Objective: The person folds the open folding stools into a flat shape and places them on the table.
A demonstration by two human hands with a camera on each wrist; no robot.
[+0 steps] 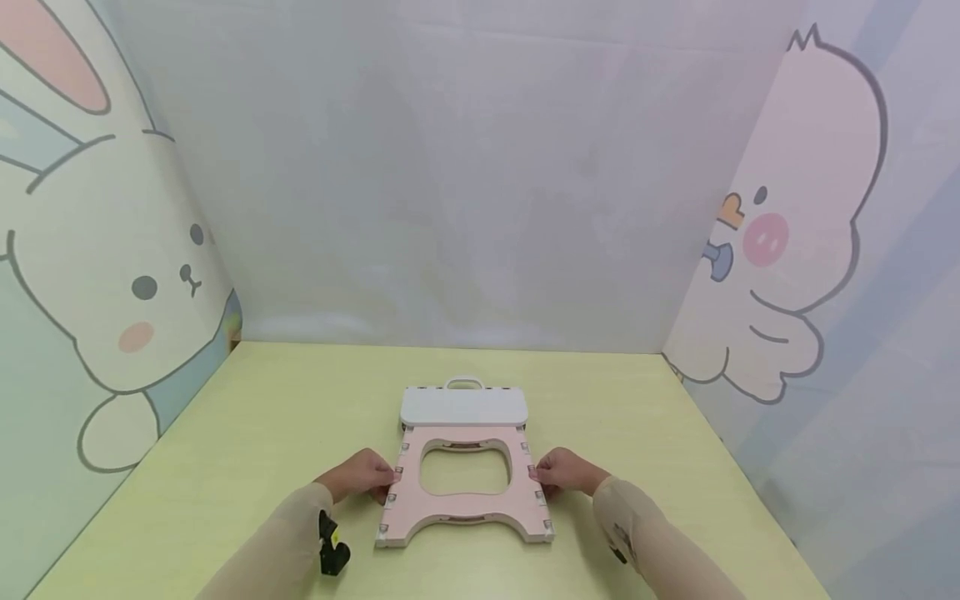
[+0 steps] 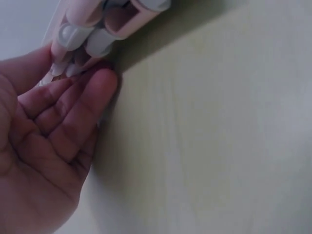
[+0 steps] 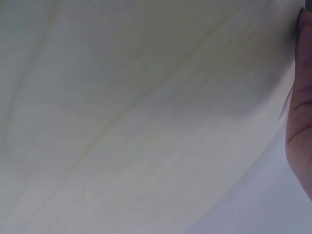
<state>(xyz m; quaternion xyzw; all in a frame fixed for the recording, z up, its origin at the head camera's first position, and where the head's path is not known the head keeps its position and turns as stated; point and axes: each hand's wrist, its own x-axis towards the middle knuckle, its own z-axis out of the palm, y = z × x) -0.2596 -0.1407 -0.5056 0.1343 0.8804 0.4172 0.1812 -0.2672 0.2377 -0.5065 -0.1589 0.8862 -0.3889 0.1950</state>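
Observation:
A pink and white folding step stool (image 1: 465, 505) lies folded nearly flat in the head view, its white panel (image 1: 465, 407) and small carry handle at the far end. My left hand (image 1: 362, 473) grips its left side edge, thumb on top and fingers beneath. The left wrist view shows those curled fingers at the stool's hinged edge (image 2: 117, 22). Opposite, my right hand (image 1: 567, 472) pinches the right side edge. Only a strip of the right hand (image 3: 301, 112) enters the right wrist view, so its fingertips are mostly hidden there.
Under the stool is a pale yellow wooden table (image 1: 300, 392). A plain grey curtain (image 1: 465, 183) hangs behind it, and printed panels with a rabbit (image 1: 112, 250) and another cartoon animal (image 1: 810, 208) stand at the sides. A black wrist mount (image 1: 332, 554) is on the left sleeve.

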